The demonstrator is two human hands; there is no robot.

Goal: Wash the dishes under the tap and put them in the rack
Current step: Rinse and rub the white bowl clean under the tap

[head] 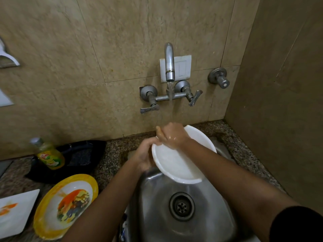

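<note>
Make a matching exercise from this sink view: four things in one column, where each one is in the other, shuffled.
Things
1. tap
2. white plate
3. yellow plate
4. drain

Places
a. on the counter, left of the sink
b. in the sink's bottom
c. on the wall, water running
d. held over the sink

Pairs: 1-c, 2-d, 3-a, 4-b

speckled counter, yellow plate, soap bottle
</note>
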